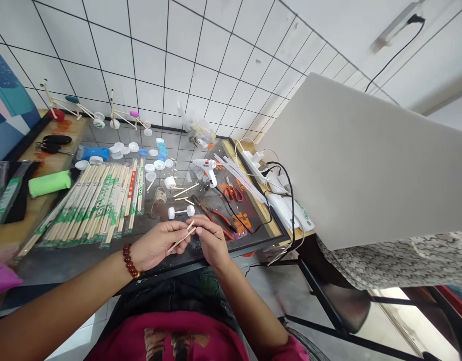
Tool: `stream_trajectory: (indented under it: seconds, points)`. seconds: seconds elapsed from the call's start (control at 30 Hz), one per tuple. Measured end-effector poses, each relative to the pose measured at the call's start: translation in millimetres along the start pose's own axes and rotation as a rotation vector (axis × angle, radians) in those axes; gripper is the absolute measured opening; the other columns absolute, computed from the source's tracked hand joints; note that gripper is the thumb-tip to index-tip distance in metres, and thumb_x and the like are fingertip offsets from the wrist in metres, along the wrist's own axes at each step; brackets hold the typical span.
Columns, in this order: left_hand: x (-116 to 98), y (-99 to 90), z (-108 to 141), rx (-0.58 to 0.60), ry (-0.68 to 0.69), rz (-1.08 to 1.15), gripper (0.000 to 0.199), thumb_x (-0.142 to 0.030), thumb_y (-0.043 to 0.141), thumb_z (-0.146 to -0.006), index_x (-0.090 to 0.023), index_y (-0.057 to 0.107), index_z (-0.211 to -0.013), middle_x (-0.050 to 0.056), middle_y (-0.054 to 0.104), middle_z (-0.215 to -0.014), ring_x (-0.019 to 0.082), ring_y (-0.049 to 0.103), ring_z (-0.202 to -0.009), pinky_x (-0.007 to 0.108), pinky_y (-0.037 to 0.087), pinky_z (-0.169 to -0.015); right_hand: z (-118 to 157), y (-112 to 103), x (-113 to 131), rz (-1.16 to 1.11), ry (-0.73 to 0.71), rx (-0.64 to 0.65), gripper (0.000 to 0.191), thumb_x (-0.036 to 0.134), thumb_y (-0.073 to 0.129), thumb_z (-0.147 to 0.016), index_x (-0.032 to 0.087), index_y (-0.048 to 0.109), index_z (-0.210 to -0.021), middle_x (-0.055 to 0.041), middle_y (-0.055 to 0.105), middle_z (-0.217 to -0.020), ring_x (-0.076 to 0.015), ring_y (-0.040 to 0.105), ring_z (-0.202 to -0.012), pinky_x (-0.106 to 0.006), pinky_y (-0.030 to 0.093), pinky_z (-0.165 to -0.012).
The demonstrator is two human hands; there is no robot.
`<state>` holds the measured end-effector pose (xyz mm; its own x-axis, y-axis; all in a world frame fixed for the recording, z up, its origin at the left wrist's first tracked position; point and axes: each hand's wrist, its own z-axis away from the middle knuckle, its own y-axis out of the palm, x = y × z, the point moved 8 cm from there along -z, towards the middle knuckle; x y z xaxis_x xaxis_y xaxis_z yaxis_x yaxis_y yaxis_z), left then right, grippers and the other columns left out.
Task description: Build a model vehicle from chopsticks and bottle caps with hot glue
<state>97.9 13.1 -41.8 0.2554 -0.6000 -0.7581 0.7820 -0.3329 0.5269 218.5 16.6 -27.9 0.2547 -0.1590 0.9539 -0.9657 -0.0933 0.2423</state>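
Near the front edge of the dark table, my left hand (161, 244) is closed on thin wooden sticks (182, 239), which cross near their upper ends. My right hand (213, 239) pinches the sticks at that crossing, its fingertips close to those of my left hand. Just beyond my hands lies a short stick with a white cap at each end (181, 212). Cut stick pieces (186, 190) are scattered behind it. Red-handled pliers (216, 215) rest to the right, close to my right hand.
Wrapped chopsticks (88, 205) cover the table's left. Bottle caps (159, 164) and a white glue gun (206, 170) lie farther back. Red scissors (232, 192), glue sticks (240, 178) and a power strip (251, 163) are right. Stick models (116, 113) stand by the tiled wall.
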Motion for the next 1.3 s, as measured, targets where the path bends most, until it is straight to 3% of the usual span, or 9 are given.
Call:
stream_trajectory:
  seconds: [0.17, 0.3, 0.6, 1.0, 1.3]
  points:
    - [-2.0, -5.8, -1.5, -0.067, 0.036, 0.008, 0.052, -0.048, 0.099, -0.052, -0.013, 0.079, -0.085, 0.001, 0.066, -0.068, 0.006, 0.054, -0.056, 0.018, 0.043, -0.055, 0.5, -7.1, -4.2, 0.018, 0.026, -0.123, 0.017, 0.035, 0.089, -0.071, 0.029, 0.084, -0.086, -0.0027, 0.074, -0.092, -0.0180, 0.066, -0.087, -0.034, 0.055, -0.084]
    - [-0.1, -7.2, -0.3, -0.079, -0.029, -0.031, 0.055, -0.049, 0.100, -0.050, -0.013, 0.081, -0.087, 0.007, 0.075, -0.077, 0.012, 0.066, -0.062, 0.022, 0.053, -0.059, 0.6, -11.2, -4.3, 0.029, 0.005, -0.198, 0.011, 0.029, 0.089, -0.069, 0.028, 0.084, -0.078, -0.0019, 0.073, -0.085, -0.0170, 0.066, -0.082, -0.033, 0.054, -0.081]
    - [3.3, -7.6, 1.6, -0.071, -0.106, -0.050, 0.057, -0.047, 0.100, -0.050, -0.012, 0.082, -0.091, 0.013, 0.080, -0.084, 0.020, 0.076, -0.072, 0.028, 0.063, -0.068, 0.3, -11.3, -3.1, 0.047, 0.031, -0.201, 0.011, 0.025, 0.089, -0.067, 0.029, 0.084, -0.076, -0.0014, 0.075, -0.083, -0.0174, 0.068, -0.082, -0.034, 0.055, -0.081]
    - [4.5, -6.7, 1.9, -0.091, -0.096, -0.019, 0.035, -0.032, 0.095, -0.066, -0.010, 0.080, -0.089, 0.013, 0.080, -0.081, 0.019, 0.076, -0.071, 0.028, 0.064, -0.070, 0.7, -11.7, -8.0, 0.112, 0.066, -0.189, 0.012, 0.030, 0.089, -0.068, 0.026, 0.081, -0.076, -0.0010, 0.073, -0.084, -0.0160, 0.066, -0.081, -0.032, 0.054, -0.079]
    - [9.2, -8.2, 2.3, -0.089, -0.093, -0.075, 0.038, -0.036, 0.094, -0.067, -0.010, 0.080, -0.092, 0.015, 0.080, -0.089, 0.020, 0.076, -0.075, 0.030, 0.062, -0.071, 3.3, -11.4, -6.5, 0.160, 0.057, -0.188, 0.018, 0.035, 0.089, -0.069, 0.024, 0.076, -0.074, -0.0013, 0.071, -0.084, -0.0160, 0.064, -0.078, -0.032, 0.054, -0.076]
